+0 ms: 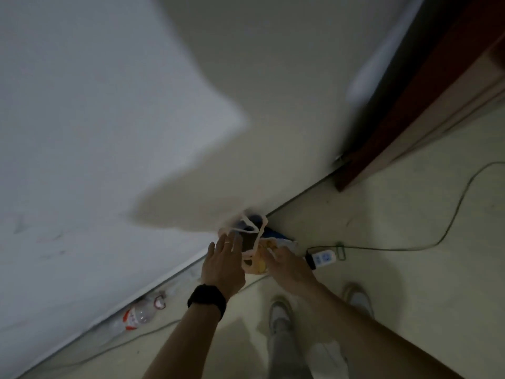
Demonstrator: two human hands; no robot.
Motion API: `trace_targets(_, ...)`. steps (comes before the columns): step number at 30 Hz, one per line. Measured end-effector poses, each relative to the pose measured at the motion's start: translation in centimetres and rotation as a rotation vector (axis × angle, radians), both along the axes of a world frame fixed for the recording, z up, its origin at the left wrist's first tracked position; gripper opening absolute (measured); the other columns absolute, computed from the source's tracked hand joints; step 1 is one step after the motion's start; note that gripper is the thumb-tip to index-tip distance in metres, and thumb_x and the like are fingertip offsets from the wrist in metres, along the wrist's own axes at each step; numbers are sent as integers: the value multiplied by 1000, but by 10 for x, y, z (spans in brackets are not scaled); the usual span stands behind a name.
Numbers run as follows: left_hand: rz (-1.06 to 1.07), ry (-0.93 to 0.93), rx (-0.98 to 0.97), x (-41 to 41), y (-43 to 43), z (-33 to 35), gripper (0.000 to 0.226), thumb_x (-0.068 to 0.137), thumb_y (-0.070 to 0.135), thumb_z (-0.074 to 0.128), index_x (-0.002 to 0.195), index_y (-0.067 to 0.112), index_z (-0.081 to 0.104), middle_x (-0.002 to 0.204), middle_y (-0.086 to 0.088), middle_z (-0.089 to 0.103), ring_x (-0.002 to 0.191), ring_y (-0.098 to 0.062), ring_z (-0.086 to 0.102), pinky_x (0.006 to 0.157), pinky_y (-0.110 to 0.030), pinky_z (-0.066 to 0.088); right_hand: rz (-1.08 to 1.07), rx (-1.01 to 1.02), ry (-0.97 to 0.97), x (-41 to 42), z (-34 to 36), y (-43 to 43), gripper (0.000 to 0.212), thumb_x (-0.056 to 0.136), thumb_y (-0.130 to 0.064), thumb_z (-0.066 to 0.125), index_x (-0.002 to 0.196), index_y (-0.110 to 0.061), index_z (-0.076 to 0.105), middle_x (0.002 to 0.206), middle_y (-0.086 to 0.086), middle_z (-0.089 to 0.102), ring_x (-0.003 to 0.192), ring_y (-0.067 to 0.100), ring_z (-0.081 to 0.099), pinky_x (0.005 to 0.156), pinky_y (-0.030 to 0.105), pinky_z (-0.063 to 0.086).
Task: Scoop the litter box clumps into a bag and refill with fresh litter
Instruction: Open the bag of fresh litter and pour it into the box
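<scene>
A pale plastic bag (255, 243) with looped handles stands on the floor against the wall, with blue and yellow contents showing inside. My left hand (222, 265) reaches to its left side with fingers straight, touching or just short of the bag. My right hand (287, 265) is at the bag's right side, its fingers curled at the bag's edge; the grip itself is blurred. A black band sits on my left wrist. No litter box or scoop is in view.
A white power strip (322, 257) with a cable (437, 239) lies on the floor right of the bag. An empty plastic bottle (139, 314) lies by the wall at the left. A dark red door frame (410, 119) stands at the upper right. My shoes (280, 310) are below.
</scene>
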State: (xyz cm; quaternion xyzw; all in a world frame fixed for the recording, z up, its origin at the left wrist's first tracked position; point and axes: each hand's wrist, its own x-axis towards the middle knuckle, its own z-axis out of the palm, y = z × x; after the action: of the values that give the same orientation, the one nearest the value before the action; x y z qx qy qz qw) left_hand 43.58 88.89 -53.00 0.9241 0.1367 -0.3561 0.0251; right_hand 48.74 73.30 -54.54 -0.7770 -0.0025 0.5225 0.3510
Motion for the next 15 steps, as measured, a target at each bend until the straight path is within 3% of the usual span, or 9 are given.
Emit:
trace_targets(3,-113,44,32,21,11,-34,77,94,22,52,158,14,10,165,-5,14,153,-26,6,124,-44,7,-65,-8,-21,8,-29,22,56,92,-69,30,103,-24,62,99,2,66,91,22,63,84,37,51)
trace_targets(6,-197,100,43,35,22,-63,78,93,30,55,157,14,13,161,-4,23,150,-24,17,123,-45,11,-36,-76,-53,9,-61,44,90,76,-89,13,100,-18,63,96,5,65,87,27,62,75,36,48)
trace_targets(7,-219,102,40,38,26,-71,75,94,31,54,156,15,16,158,-3,31,147,-23,26,122,-44,14,-36,-88,-55,8,-70,48,92,73,-90,9,94,-16,61,90,4,63,82,24,61,71,34,45)
trace_targets(8,-239,99,31,39,30,-78,70,94,32,52,155,16,20,153,-3,40,142,-22,34,120,-43,19,-62,-105,-66,6,-78,51,78,81,-81,18,88,-15,60,85,3,62,78,21,59,69,32,43)
trace_targets(10,-300,96,4,38,34,-86,61,96,36,49,151,20,30,143,-1,52,128,-21,50,110,-38,32,-164,-158,-112,3,-82,46,38,98,-44,38,78,-16,55,77,0,57,74,17,57,66,30,44)
trace_targets(11,-334,104,-3,36,35,-87,57,96,39,48,148,22,34,138,1,56,121,-21,54,103,-36,36,-210,-193,-142,1,-82,39,32,100,-32,39,75,-17,51,73,-1,55,70,16,56,64,29,45)
trace_targets(15,-370,135,-12,26,33,-89,57,93,56,45,139,23,45,133,0,57,113,-20,57,95,-36,39,-316,-324,-158,-19,-85,6,25,102,-29,40,81,-17,49,69,-4,47,60,6,44,50,23,30)
